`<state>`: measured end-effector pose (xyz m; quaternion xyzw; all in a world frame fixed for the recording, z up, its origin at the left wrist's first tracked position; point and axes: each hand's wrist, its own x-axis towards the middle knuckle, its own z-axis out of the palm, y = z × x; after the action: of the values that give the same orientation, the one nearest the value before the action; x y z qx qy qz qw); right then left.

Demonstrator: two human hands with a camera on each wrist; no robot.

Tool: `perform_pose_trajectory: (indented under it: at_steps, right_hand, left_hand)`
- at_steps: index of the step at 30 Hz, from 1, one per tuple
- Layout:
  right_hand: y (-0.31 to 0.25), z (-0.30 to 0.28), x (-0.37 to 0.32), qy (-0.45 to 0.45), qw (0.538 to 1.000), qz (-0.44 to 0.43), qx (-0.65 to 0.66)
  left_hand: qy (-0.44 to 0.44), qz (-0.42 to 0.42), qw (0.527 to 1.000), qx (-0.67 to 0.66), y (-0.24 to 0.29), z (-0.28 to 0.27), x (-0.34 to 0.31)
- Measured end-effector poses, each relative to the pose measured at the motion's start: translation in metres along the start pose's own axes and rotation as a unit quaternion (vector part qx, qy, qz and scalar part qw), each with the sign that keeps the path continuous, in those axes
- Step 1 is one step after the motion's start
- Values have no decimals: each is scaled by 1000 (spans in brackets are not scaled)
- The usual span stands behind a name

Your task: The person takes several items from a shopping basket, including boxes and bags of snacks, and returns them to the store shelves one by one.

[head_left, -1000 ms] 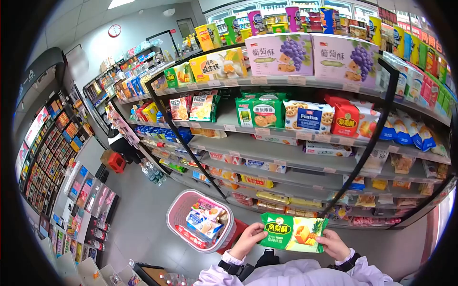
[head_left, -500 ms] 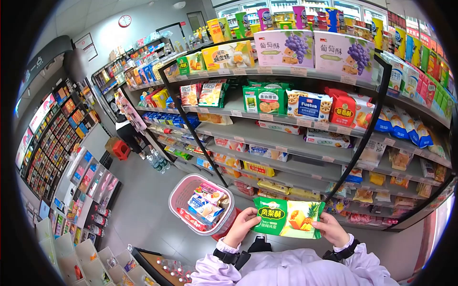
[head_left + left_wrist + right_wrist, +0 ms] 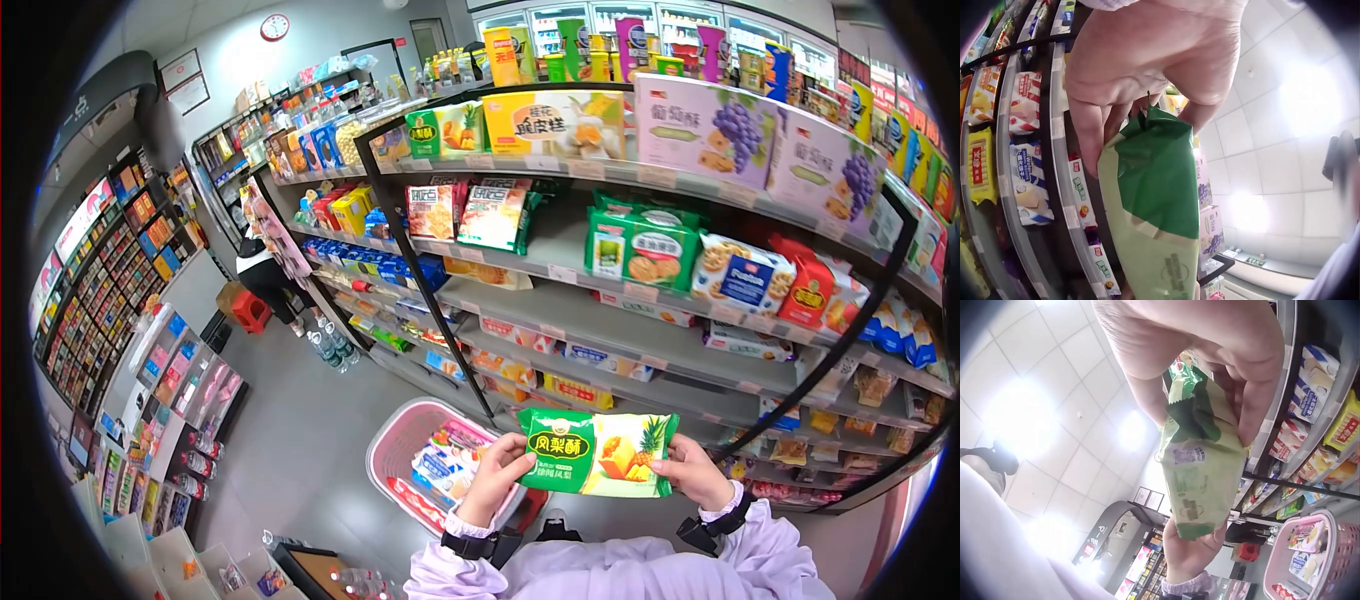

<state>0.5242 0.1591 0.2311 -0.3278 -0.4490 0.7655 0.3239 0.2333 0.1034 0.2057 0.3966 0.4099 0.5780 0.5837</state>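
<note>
Both hands hold a green and pale-yellow packet of pineapple cakes (image 3: 597, 452) above the floor, front facing up towards the head camera. My left hand (image 3: 497, 475) pinches its left end, thumb on the printed face. At the opposite end, my right hand (image 3: 697, 473) grips the edge beside the pineapple picture. The left wrist view shows the packet's plain back (image 3: 1157, 187) and crimped green end below the left palm. In the right wrist view, the back has small print (image 3: 1191, 509), and fingers lie along both sides of the packet.
A pink shopping basket (image 3: 378, 455) with several packets stands on the floor at left, partly behind the left hand. Ahead runs a tiered snack shelf (image 3: 560, 272) with black uprights. Wrapped water bottles (image 3: 333, 347) and a red stool (image 3: 250, 311) are farther back. Cubby bins (image 3: 180, 555) stand lower left.
The head view has turned left, so the shelf sits farther right. The packet has come up slightly, still held by both hands, and the left hand now overlaps the basket.
</note>
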Motion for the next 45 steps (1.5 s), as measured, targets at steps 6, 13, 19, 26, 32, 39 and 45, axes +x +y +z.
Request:
perform_pose_trajectory:
  at_steps: [6, 13, 19, 26, 32, 39, 45]
  right_hand:
    - [-55, 50, 90, -18, 994, -97, -37]
    - [-136, 105, 168, -44, 968, -231, -86]
    - [-191, 145, 226, -43, 938, -297, -174]
    - [-236, 172, 304, -44, 884, -412, -216]
    - [-263, 195, 341, 56, 828, -431, -353]
    - [-266, 193, 395, 86, 796, -482, -356]
    - [-269, 191, 415, 150, 772, -475, -395]
  left_hand:
    - [-8, 96, 995, 27, 74, -57, 69]
    - [-30, 222, 970, 96, 178, -98, 145]
    - [14, 310, 933, 183, 238, -120, 195]
    - [21, 366, 904, 221, 292, -152, 269]
    - [54, 353, 910, 212, 319, -176, 320]
    - [91, 330, 913, 220, 333, -178, 354]
    - [57, 339, 911, 228, 337, -177, 378]
